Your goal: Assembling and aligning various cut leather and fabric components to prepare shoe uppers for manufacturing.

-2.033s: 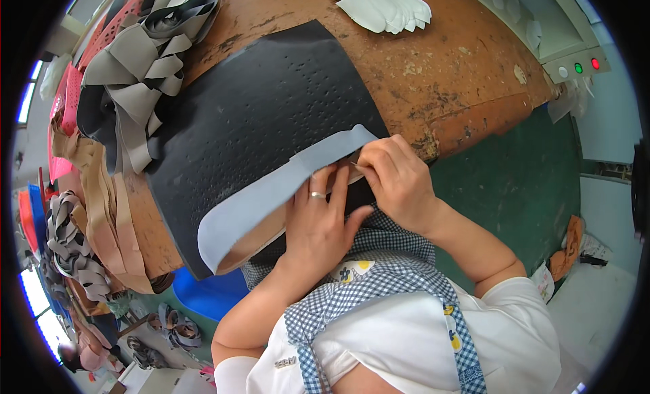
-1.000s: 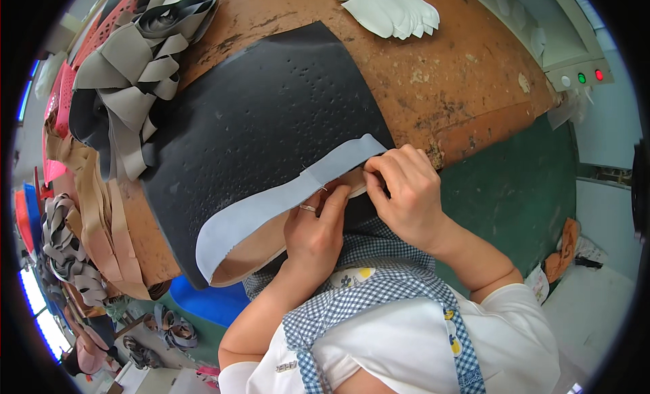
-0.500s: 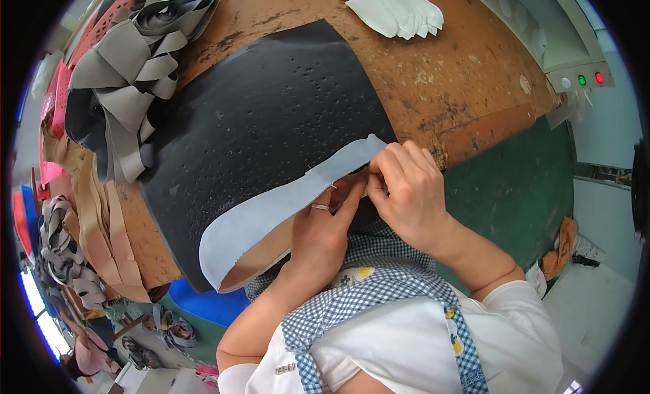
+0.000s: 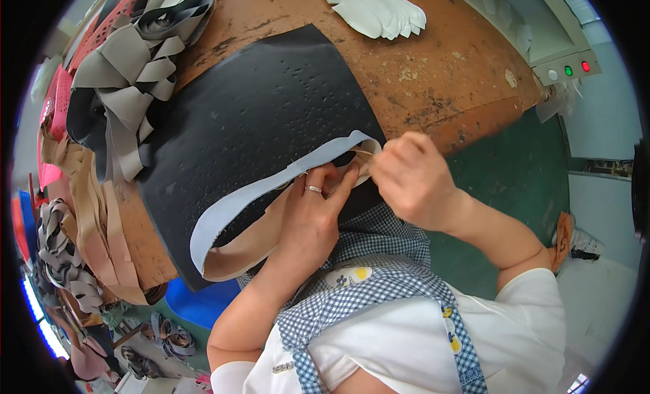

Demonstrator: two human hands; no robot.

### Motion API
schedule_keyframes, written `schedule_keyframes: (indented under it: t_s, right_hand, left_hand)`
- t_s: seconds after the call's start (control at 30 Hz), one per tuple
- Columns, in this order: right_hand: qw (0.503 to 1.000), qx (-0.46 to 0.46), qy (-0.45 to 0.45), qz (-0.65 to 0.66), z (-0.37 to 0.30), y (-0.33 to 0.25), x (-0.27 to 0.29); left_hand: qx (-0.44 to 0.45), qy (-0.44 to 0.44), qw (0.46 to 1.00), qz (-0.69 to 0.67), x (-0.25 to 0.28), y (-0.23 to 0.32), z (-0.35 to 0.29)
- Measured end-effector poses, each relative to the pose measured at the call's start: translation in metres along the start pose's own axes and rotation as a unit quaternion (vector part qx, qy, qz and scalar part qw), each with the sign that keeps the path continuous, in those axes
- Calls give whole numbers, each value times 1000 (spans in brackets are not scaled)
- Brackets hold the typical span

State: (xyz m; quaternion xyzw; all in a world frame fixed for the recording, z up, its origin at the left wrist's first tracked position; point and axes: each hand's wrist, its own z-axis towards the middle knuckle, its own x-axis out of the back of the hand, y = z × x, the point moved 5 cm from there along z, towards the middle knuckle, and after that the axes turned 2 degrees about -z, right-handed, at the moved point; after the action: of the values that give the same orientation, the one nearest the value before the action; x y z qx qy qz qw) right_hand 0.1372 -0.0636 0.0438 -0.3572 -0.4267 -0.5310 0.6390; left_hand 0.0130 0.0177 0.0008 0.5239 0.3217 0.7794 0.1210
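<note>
A shoe upper (image 4: 233, 194), light blue outside and beige inside, forms a long loop at the near edge of a black pitted mat (image 4: 250, 102). Reaching into this loop, my left hand (image 4: 308, 221), with a ring on one finger, pinches the beige near side between thumb and fingers. At the loop's right end, my right hand (image 4: 416, 180) is closed and slightly blurred. A thin pale strand runs from the upper toward its fingertips; what exactly they grip is hidden.
Grey strips (image 4: 125, 55) are heaped on the brown worn table (image 4: 433, 62) at the far left, with beige strips (image 4: 101, 224) nearer. White cut pieces (image 4: 379, 13) lie at the back. A machine with coloured buttons (image 4: 569, 71) stands at the right.
My right hand has drawn slightly to the right, away from my left hand. The upper's loop has opened wider, and its blue side has tilted up to show more of the inside.
</note>
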Motion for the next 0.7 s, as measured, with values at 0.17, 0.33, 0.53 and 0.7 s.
schedule_keyframes:
  t_s: [0.17,0.33,0.53,0.7]
  right_hand:
    - [958,-213,174,80,22,69,55]
    - [972,-179,99,112,29,56,48]
    - [861,-242,50,445,50,65,32]
    - [912,-191,-140,334,148,55,-28]
  left_hand:
    - [-20,-22,999,12,4,0,-2]
    - [115,-15,982,-150,39,7,-7]
    - [173,275,922,212,130,-3,-28]
    - [336,237,898,159,131,-65,-30]
